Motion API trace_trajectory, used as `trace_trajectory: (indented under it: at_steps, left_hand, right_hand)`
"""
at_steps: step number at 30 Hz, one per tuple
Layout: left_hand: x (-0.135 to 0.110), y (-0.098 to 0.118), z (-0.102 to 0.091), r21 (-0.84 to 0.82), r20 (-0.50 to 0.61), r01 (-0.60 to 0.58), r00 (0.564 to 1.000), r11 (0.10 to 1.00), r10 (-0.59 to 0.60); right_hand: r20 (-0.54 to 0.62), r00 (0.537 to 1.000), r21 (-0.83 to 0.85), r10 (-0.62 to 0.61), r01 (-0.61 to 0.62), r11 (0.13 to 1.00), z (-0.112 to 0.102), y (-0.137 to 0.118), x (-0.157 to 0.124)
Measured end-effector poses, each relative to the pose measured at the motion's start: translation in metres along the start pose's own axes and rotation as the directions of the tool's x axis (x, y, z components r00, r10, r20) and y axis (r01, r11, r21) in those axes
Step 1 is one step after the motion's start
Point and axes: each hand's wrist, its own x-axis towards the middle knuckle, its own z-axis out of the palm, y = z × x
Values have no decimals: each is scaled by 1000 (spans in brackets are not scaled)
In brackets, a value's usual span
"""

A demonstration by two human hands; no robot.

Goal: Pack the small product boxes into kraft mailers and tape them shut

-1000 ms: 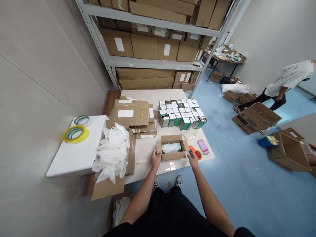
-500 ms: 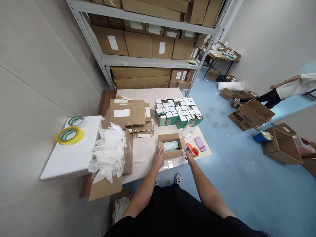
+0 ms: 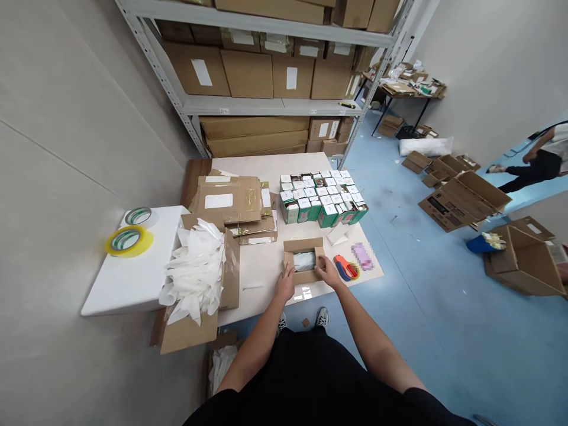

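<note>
A small open cardboard box (image 3: 304, 277) sits near the table's front edge, with a pale green and white pack (image 3: 305, 261) lying inside. My left hand (image 3: 285, 284) grips the box's left end, fingers at its wall. On the opposite end, my right hand (image 3: 328, 273) is closed over the right wall and flap, fingertips at the rim. Just right of that hand lies an orange and blue tape dispenser (image 3: 344, 268). Behind the box stand rows of small green and white cartons (image 3: 322, 198).
Flattened cardboard (image 3: 231, 201) is stacked at the table's left. A carton of crumpled white paper (image 3: 195, 272) stands beside a white block (image 3: 102, 284) bearing tape rolls (image 3: 128, 240). Loaded shelving (image 3: 284, 106) rises behind. At far right are open boxes (image 3: 461, 198) and a person (image 3: 541, 157).
My right hand has moved left from beside the tape dispenser onto the box's right end, and the flap there is now folded up or in. The person at far right has moved away.
</note>
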Motion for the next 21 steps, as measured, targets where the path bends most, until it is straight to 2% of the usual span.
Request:
trace_trajectory:
  at_steps: [3, 6, 9, 12, 16, 18, 21]
  left_hand:
    - [-2, 1, 0, 44, 4, 14, 1000, 999, -14]
    - [-1, 2, -4, 57, 11, 21, 1000, 998, -22]
    - [3, -2, -13, 53, 50, -14, 999, 998, 11]
    - [10, -10, -28, 11, 129, -55, 990, 998, 53]
    - [20, -17, -53, -127, 201, -83, 974, 988, 108]
    - [24, -15, -64, -181, 173, -67, 980, 981, 99]
    - [30, -5, -72, -209, 94, -36, 994, 977, 56]
  right_hand:
    - [121, 992, -133, -21, 37, 990, 0, 2, 2]
    - [187, 982, -197, -24, 61, 979, -5, 5, 2]
    - [192, 981, -159, -20, 51, 986, -12, 14, -2]
    - [185, 983, -20, 9, -5, 1000, -18, 25, -9]
    - [73, 994, 250, 81, -97, 963, -18, 34, -12]
    - [-17, 991, 316, 132, -120, 941, -15, 34, -8]
    - [-130, 978, 305, 164, -118, 945, -8, 29, 5]
